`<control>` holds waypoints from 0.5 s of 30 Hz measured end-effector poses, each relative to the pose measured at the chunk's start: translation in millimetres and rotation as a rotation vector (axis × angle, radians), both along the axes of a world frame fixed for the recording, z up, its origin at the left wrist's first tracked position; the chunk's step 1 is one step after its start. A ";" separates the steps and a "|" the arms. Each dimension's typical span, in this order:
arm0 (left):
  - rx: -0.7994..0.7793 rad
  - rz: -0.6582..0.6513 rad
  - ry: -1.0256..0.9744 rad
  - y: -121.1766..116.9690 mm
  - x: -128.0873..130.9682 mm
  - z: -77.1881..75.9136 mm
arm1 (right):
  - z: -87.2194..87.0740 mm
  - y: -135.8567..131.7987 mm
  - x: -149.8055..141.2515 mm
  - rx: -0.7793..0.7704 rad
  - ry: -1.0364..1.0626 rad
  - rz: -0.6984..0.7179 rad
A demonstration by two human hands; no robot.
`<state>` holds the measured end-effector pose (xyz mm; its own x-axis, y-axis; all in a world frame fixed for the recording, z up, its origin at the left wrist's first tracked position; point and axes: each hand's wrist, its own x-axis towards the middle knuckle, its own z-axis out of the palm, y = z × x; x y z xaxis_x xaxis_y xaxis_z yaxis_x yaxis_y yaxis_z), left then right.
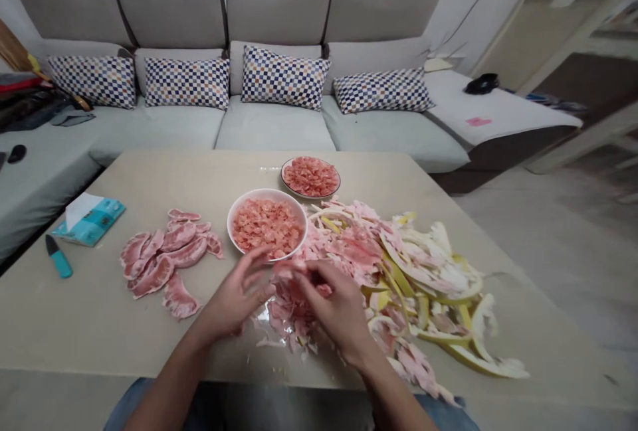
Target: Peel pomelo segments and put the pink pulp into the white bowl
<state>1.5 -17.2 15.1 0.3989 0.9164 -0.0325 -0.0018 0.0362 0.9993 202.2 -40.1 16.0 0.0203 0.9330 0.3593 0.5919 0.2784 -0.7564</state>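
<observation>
My right hand [336,305] pinches a piece of pink pomelo [292,270] between thumb and fingers, just in front of the bowl. Whether it is flesh or membrane I cannot tell. My left hand [235,297] is beside it, fingers apart and curved, with nothing seen in it. Behind both hands, a white bowl [230,226] holds a heap of loose pomelo flesh [269,222]. Torn pink membranes [294,311] lie below my right hand. Left of the bowl sits a pile of pomelo segments [172,252].
A dark-rimmed plate [337,188] of pomelo flesh stands behind the bowl. Pomelo peels [448,311] spread over the right side of the table [74,325]. A teal-handled knife [60,258] and a tissue pack [92,222] lie at left. Beyond is a sofa [274,125].
</observation>
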 end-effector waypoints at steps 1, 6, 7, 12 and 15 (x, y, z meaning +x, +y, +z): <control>0.121 0.078 0.188 1.4 -7.2 -1.2 | 1.3 1.4 10.4 0.074 -0.069 -0.057; 0.397 -0.166 0.978 -0.8 -24.6 -17.4 | -4.1 -1.8 38.3 0.259 -0.477 -0.276; 0.421 -0.196 1.089 -2.5 -22.6 -21.2 | -9.2 -4.2 33.2 0.237 -0.495 -0.205; 0.466 -0.202 1.228 -5.4 -5.0 -30.7 | -41.9 -11.3 -22.5 -0.076 -0.630 0.177; 0.478 -0.204 1.234 -3.1 -1.5 -31.5 | -55.2 -7.7 -45.8 -0.105 -0.667 0.186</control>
<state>-0.1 -20.4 -16.4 0.4712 0.8668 -0.1631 0.8684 -0.4237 0.2575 156.4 -47.8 -39.2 -0.3367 0.9300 0.1473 0.8889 0.3656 -0.2761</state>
